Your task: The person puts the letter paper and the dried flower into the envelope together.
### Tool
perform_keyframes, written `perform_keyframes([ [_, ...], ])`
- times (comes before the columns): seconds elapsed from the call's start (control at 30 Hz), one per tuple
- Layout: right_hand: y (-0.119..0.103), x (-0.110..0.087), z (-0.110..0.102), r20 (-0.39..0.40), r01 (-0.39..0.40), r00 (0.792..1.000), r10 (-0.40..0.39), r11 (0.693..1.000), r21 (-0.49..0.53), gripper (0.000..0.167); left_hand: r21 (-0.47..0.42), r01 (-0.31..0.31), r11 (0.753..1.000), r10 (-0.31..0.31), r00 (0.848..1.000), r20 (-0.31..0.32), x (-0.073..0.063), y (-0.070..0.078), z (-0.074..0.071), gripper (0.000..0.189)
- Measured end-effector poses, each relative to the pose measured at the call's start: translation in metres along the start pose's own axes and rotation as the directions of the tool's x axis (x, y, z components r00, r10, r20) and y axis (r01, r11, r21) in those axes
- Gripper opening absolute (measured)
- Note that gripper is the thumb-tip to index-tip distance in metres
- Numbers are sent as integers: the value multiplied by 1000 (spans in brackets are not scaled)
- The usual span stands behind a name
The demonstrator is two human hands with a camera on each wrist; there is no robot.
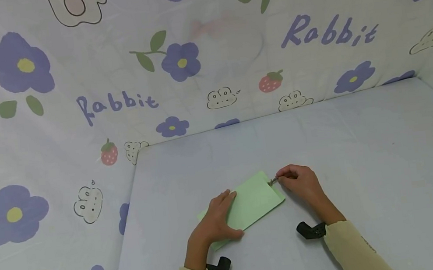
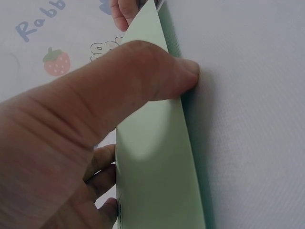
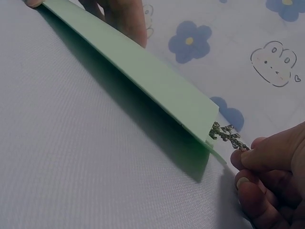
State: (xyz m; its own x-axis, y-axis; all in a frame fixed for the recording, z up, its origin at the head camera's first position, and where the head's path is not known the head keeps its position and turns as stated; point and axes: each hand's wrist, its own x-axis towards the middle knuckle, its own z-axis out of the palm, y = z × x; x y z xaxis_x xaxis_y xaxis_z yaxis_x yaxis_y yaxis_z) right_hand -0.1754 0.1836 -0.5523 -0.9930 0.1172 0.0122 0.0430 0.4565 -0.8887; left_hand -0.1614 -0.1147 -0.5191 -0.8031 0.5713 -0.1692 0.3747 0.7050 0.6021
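A light green paper envelope (image 1: 253,201) lies at a slant over the white table. My left hand (image 1: 218,218) grips it across its left part, thumb along the near edge and fingers toward the far edge. At the right end, my right hand (image 1: 300,183) pinches a dark, knobbly strand (image 3: 228,135) between thumb and forefinger. The strand's other end meets the envelope's mouth, where one paper layer sticks out past the other. Whatever lies inside the envelope is hidden. In the right wrist view, a shadow falls beneath the envelope's near edge.
White table surface (image 1: 363,172) spreads around both hands. Behind it and to the left rises a cloth (image 1: 232,63) printed with flowers, strawberries and rabbits. Black wrist devices (image 1: 311,230) sit at both sleeve cuffs.
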Motion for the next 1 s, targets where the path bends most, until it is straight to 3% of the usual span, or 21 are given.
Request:
perform_keyframes([
  [1.0, -2, 0, -2, 43, 32, 999, -32, 999, 2, 9, 1, 11, 1000, -11, 1000, -1, 0, 2, -1, 101],
])
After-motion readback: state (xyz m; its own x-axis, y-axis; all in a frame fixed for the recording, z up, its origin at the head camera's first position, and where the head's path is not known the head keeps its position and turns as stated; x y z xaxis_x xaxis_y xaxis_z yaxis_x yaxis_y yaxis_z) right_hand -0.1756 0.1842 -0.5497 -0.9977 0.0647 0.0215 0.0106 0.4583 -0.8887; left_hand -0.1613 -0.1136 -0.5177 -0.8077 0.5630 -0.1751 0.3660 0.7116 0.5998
